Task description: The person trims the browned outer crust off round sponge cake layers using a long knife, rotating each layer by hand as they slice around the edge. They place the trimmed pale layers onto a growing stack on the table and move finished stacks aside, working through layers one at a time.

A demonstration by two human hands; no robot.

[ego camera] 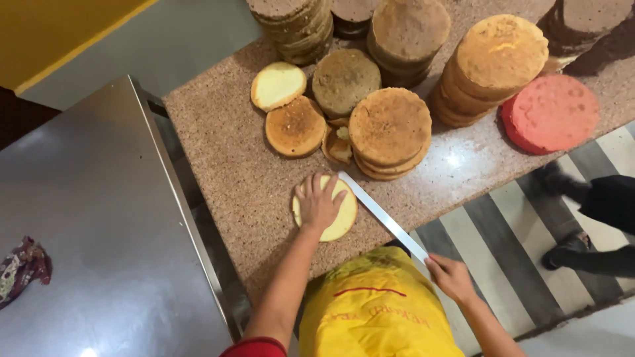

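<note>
Two hands share the slicing: left hand point(319, 203) presses flat on the pale sponge round point(325, 213), right hand point(451, 276) grips the long knife point(383, 217), best kept level with the surface point(225, 158).

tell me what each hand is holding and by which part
The right hand grips a long knife at its handle end. The left hand holds nothing; it presses flat on a round pale cake.

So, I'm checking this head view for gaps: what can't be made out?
- Pale round cake: mostly hidden under the left hand.
- Long knife: handle hidden inside the right hand.
- Dark cake stacks: cut off by the top edge.
- Passer-by's legs: blurred, cut by the right edge.
</note>
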